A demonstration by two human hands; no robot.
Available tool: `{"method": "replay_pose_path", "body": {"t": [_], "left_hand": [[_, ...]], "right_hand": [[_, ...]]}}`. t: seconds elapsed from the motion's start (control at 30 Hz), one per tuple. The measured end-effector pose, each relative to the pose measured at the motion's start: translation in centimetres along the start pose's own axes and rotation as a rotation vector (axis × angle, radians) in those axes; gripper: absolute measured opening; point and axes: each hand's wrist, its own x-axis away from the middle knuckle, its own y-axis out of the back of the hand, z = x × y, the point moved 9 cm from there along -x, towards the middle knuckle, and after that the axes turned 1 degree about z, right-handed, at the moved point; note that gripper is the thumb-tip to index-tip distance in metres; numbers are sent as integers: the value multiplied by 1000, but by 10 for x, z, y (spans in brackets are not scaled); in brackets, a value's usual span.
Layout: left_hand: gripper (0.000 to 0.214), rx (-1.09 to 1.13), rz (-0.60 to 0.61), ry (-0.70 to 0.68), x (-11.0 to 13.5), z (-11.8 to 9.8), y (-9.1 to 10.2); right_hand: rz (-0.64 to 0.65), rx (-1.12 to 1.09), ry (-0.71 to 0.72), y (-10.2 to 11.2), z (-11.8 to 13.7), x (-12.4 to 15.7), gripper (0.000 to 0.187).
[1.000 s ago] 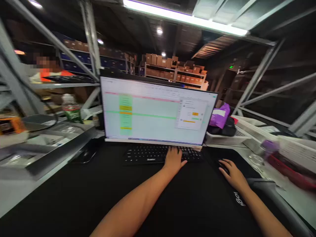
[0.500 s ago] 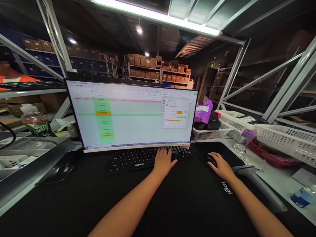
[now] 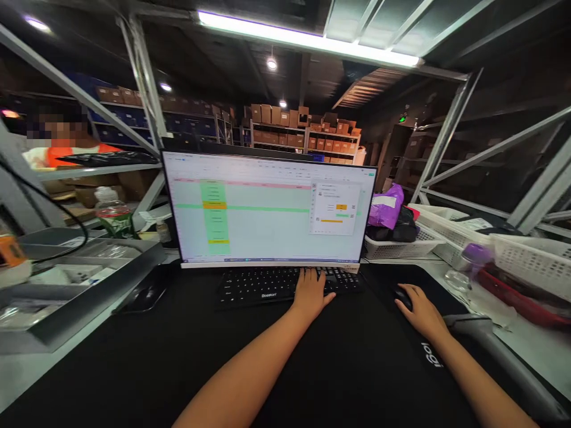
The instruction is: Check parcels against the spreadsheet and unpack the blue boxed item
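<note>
My left hand [image 3: 310, 291] rests on the right part of a black keyboard [image 3: 259, 286], fingers stretched forward over the keys and the thumb held out to the side. To the right, my right hand [image 3: 422, 309] is curled over a black computer mouse [image 3: 404, 295], most of which the fingers hide. Both lie on a black desk mat [image 3: 352, 368] with white lettering by my right wrist. Behind the keyboard stands a monitor [image 3: 267, 232] showing a spreadsheet with a green column and a small chat window at its right.
White baskets [image 3: 397, 249] line the right side, one holding a purple bag [image 3: 386, 208]. A grey handheld device [image 3: 504, 351] lies beside my right forearm. On the left are a second black mouse [image 3: 145, 296], a grey tray [image 3: 89, 303] and a bottle [image 3: 111, 214]. A person in orange [image 3: 57, 151] is beyond.
The view has turned left, so everything sits farther right and more of the person and left tray shows. Both hands keep their places on the keyboard and mouse.
</note>
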Motion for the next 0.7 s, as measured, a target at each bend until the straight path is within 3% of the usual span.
{"method": "replay_pose_path", "body": {"t": [0.37,0.7], "left_hand": [[75,-76,124,-74,0,-3,-14],[75,-5,94,1,3,-2,-4]], "right_hand": [[-49,-148,116,-27,-49,-14,57],[-69,-151,66,-26,-44,-19,50]]}}
